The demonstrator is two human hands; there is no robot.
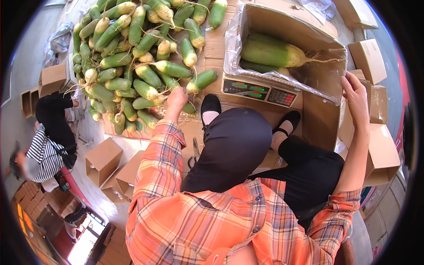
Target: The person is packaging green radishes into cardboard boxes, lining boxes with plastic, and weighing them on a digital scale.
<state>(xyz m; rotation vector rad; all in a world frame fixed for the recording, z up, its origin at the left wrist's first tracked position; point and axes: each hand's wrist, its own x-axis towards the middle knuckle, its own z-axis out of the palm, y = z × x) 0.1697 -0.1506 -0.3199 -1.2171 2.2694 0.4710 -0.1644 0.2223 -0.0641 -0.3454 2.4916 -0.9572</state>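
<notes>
Head view: two hands (pixel 177 100) (pixel 356 95), one scale (pixel 260 91), one carton (pixel 304 37) of radishes (pixel 274 51).

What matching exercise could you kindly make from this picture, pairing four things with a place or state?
1. Left hand
2. Right hand
3. Scale
4. Scissors

A. At the open carton's right edge
B. Beside a black-trousered leg
C. At the edge of the green radish pile
D. With a lit green display

Pairs: 1-C, 2-A, 3-D, 4-B
</notes>
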